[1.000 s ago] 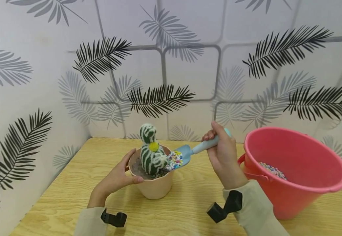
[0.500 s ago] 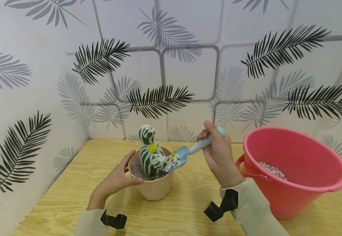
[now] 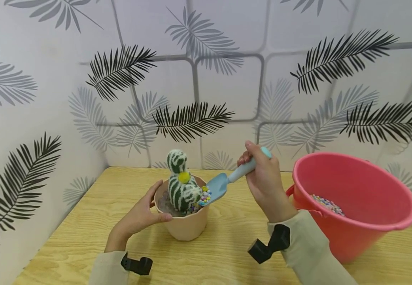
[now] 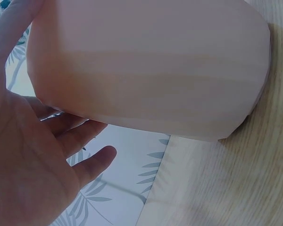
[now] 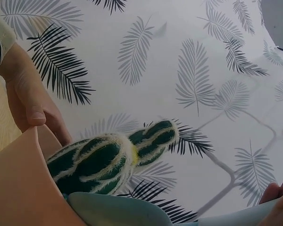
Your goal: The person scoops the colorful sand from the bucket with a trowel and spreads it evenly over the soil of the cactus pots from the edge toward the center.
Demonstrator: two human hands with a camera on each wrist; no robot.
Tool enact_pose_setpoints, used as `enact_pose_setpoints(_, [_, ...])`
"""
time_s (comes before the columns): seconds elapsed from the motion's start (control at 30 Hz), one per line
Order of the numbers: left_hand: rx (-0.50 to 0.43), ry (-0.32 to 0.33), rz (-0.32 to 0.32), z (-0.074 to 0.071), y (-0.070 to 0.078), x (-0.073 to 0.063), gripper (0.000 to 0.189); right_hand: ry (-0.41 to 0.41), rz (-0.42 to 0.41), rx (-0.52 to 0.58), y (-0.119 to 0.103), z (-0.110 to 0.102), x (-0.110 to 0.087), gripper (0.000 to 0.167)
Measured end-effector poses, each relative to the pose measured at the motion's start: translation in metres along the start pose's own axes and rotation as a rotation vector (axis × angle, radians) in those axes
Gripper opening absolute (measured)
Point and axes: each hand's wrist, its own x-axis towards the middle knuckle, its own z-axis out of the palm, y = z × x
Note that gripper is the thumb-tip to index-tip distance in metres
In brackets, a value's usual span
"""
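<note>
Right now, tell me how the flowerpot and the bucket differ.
Color: the flowerpot is pale peach, while the bucket is pinkish red.
Size: the bucket looks clearly larger than the flowerpot.
Contents: a fuzzy cactus stands in the flowerpot's soil; multicolored pebbles show inside the bucket.
Handling: the left hand grips the flowerpot's rim; the bucket stands unheld.
Both are open-topped and stand on the wood-grain table.

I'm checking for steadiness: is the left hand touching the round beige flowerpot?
Touching. The right wrist view shows the left hand with its thumb on the rim of the round beige flowerpot.
</note>
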Motion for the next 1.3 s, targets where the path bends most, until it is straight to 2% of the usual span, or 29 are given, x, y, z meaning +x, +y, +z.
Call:
enact_pose_setpoints(0.33, [-0.002, 0.000, -0.001, -0.001, 0.000, -0.001, 0.108, -0.011, -0.019, -0.012, -0.009, 0.001, 0.002, 0.042])
enact_pose_setpoints(0.53, [-0.014, -0.001, -0.013, 0.000, 0.000, -0.001, 0.108, 0.003, 0.007, 0.002, -0.004, 0.002, 0.002, 0.042])
enact_pose_setpoints(0.73, [-0.004, 0.000, 0.001, 0.001, -0.001, 0.000, 0.107, 0.013, 0.021, 0.009, -0.002, 0.001, 0.001, 0.043])
enact_pose_setpoints(1.0, [0.019, 0.062, 0.054, 0.003, 0.004, -0.001, 0.100, 0.021, 0.028, 0.018, -0.010, -0.002, 0.001, 0.042])
enact_pose_setpoints(1.3, [0.104, 0.099, 0.031, -0.001, 0.017, -0.009, 0.096, 0.009, 0.019, 0.012, -0.022, -0.007, 0.001, 0.042])
